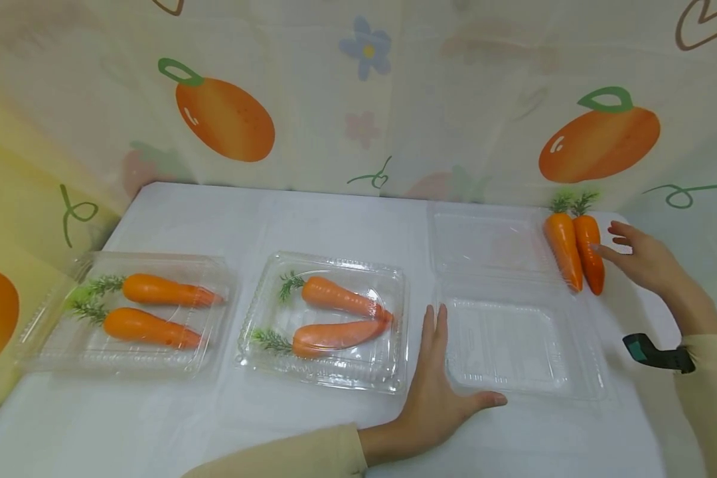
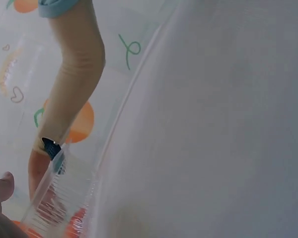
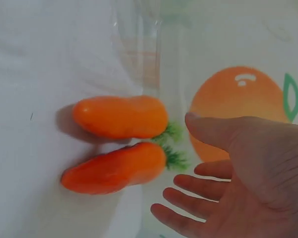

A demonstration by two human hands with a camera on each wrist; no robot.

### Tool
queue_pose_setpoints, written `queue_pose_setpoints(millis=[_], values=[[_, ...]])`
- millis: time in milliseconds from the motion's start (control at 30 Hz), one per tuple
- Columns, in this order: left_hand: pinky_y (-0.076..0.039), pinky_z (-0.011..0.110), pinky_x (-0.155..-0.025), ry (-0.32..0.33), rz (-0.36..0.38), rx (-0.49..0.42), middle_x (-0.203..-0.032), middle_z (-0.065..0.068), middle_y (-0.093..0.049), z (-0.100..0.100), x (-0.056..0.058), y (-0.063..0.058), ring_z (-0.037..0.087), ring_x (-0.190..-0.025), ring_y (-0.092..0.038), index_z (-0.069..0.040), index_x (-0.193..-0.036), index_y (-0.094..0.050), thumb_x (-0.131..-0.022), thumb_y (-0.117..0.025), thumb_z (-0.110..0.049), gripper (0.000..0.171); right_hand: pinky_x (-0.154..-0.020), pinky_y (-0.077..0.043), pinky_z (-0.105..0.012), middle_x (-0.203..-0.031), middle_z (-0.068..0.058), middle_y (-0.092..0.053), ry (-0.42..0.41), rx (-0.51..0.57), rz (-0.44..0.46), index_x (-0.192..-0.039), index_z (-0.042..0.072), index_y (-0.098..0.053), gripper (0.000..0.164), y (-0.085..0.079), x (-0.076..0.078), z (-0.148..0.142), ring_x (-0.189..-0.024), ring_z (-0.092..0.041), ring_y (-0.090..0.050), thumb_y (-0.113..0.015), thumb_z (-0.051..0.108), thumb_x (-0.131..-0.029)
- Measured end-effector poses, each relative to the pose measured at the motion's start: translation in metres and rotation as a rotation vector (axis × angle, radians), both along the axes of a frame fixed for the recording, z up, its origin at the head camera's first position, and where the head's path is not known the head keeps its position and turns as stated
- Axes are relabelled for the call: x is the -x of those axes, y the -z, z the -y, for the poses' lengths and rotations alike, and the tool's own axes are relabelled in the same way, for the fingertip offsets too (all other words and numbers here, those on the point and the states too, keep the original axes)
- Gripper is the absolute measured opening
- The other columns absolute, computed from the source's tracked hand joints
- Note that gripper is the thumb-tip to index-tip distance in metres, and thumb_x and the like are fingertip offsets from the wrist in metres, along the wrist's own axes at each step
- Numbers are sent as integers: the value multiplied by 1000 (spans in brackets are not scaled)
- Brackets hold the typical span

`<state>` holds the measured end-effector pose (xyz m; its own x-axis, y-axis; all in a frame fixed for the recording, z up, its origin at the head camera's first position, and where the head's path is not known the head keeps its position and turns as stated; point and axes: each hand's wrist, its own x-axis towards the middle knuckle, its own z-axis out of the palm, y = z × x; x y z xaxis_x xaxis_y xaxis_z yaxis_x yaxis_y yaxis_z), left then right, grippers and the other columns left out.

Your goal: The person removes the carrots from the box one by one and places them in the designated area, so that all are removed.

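Two orange carrots with feathery green tops, an upper-left one [image 1: 563, 249] and a right one [image 1: 589, 259], lie side by side at the table's far right. My right hand [image 1: 654, 262] is beside the right carrot, thumb and fingers spread apart. The right wrist view shows this hand [image 3: 243, 173] near the carrots' green tops, holding nothing. A clear plastic clamshell box [image 1: 508, 345] lies opened flat, its lid [image 1: 484, 245] toward the wall. My left hand [image 1: 427, 405] rests at the box's left edge, fingers straight and thumb stretched out to the right.
Left of the opened box stands a closed clear box [image 1: 322, 382] with two carrots inside. Farther left is another clear box [image 1: 125, 365], also holding two carrots. A printed cloth [image 1: 317, 133] hangs behind the white table [image 1: 263, 425].
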<state>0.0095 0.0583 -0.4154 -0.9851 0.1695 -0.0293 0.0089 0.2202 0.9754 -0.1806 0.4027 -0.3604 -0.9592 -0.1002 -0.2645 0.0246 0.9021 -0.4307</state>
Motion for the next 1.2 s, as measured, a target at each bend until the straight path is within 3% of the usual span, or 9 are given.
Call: queue_pose_setpoints(millis=[200, 367, 567, 800, 900, 1000, 1200], values=[[-32, 52, -112, 45, -162, 75, -165, 1, 8, 1, -8, -9, 25, -150, -7, -31, -158, 3, -69, -90, -36, 129, -87, -43, -69, -141, -44, -27, -65, -21, -52, -149, -13, -12, 77, -9, -10, 9, -115, -63, -37, -51, 33, -102], [-32, 55, -111, 78, -395, 173, -164, 10, 7, 3, -14, -15, 33, -150, -5, -15, -159, 0, -65, -91, -38, 133, -86, -41, -70, -141, -44, -26, -75, -23, -76, -150, -12, -11, 77, -18, -21, 21, -115, -63, -36, -51, 32, -102], [-21, 56, -116, 142, -674, 357, -162, 22, 2, 10, -18, -22, 39, -149, -6, 0, -156, -8, -59, -93, -47, 137, -84, -43, -71, -144, -40, -29, -108, -59, -136, -153, -5, -16, 80, -28, -40, 45, -116, -59, -39, -56, 37, -99], [-20, 52, -118, 206, -848, 415, -161, 21, -12, 22, -19, -36, 37, -149, -12, 4, -152, -18, -57, -91, -53, 133, -97, -32, -73, -142, -33, -35, -178, 100, -202, -150, -5, -26, 73, -32, -62, 83, -122, -51, -35, -63, 27, -96], [-21, 47, -119, 319, -885, 487, -162, 18, -12, 32, -16, -50, 34, -149, -10, 2, -153, -18, -63, -87, -56, 127, -101, -28, -73, -149, -30, -31, -206, 145, -247, -151, -2, -29, 74, -32, -71, 98, -132, -51, -30, -67, 27, -94], [-16, 42, -120, 439, -872, 533, -163, 15, -8, 44, -11, -65, 30, -150, -5, -2, -154, -15, -70, -82, -57, 121, -103, -25, -72, -157, -26, -23, -229, 163, -275, -153, 3, -29, 76, -32, -79, 110, -142, -48, -21, -69, 25, -92], [-17, 40, -120, 504, -778, 490, -164, 10, -6, 65, 3, -85, 26, -150, -4, -6, -157, -10, -75, -81, -51, 117, -95, -34, -72, -156, -23, -29, -266, 155, -370, -152, 6, -34, 74, -30, -92, 132, -143, -43, -25, -72, 22, -90]])
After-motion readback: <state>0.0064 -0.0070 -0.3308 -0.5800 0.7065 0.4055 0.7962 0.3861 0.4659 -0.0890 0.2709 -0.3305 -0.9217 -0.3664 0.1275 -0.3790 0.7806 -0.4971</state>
